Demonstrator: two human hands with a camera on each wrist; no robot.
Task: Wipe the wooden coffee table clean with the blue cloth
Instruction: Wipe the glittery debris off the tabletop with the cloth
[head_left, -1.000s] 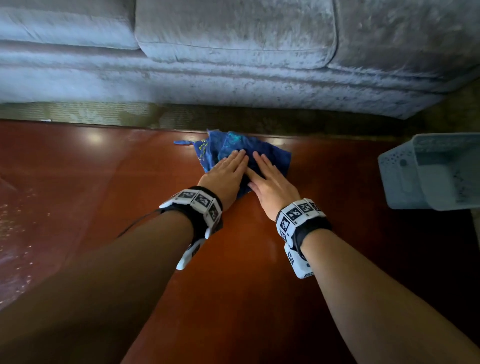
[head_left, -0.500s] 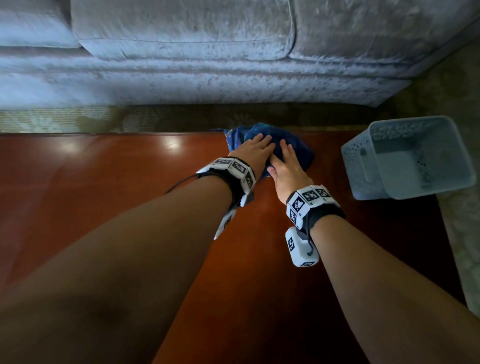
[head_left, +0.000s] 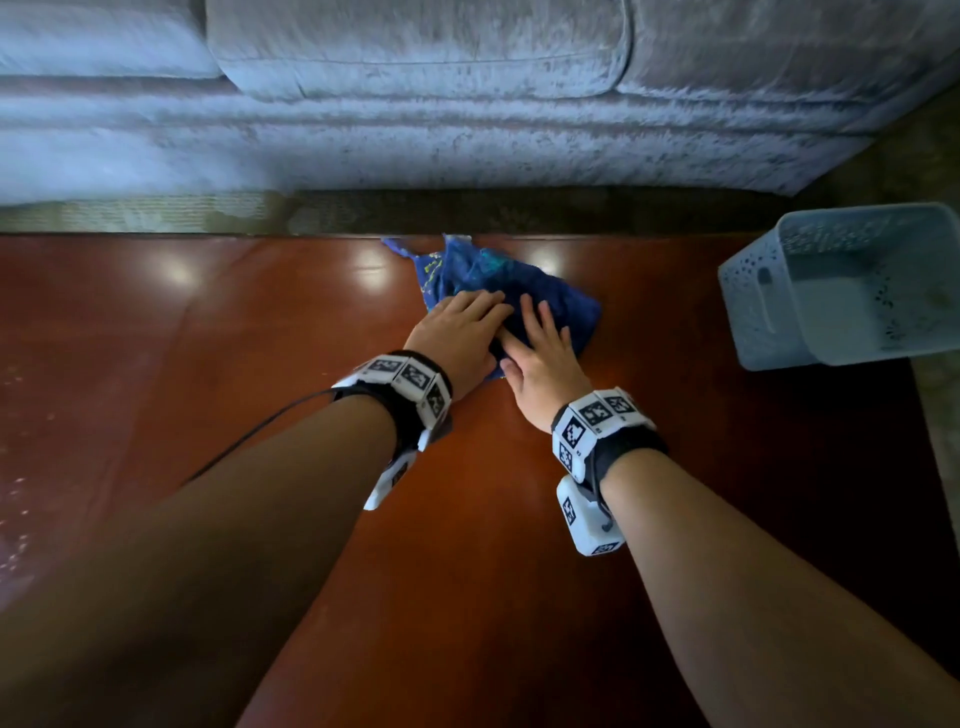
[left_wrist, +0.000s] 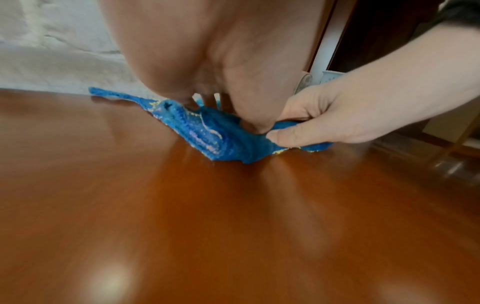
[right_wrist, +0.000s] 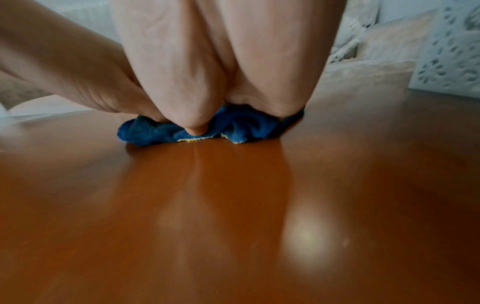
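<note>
A crumpled blue cloth (head_left: 545, 296) with yellow markings lies on the glossy wooden coffee table (head_left: 260, 364), near its far edge. My left hand (head_left: 462, 327) and right hand (head_left: 543, 343) lie side by side on the cloth, fingers straight, pressing it flat to the wood. In the left wrist view the cloth (left_wrist: 207, 133) bunches under my left palm, and the right hand (left_wrist: 324, 121) rests on its right end with the thumb along its near edge. In the right wrist view the cloth (right_wrist: 233, 127) shows under my palm and thumb.
A grey velvet sofa (head_left: 467, 104) runs along the far side, with a strip of carpet (head_left: 208, 213) between it and the table. A pale blue perforated plastic bin (head_left: 852, 286) stands at the table's right end. Pale specks dot the table's left part (head_left: 21, 499).
Both hands have slid the cloth along the table's far edge, toward the bin and then back toward me a little. The hands stayed flat on it throughout.
</note>
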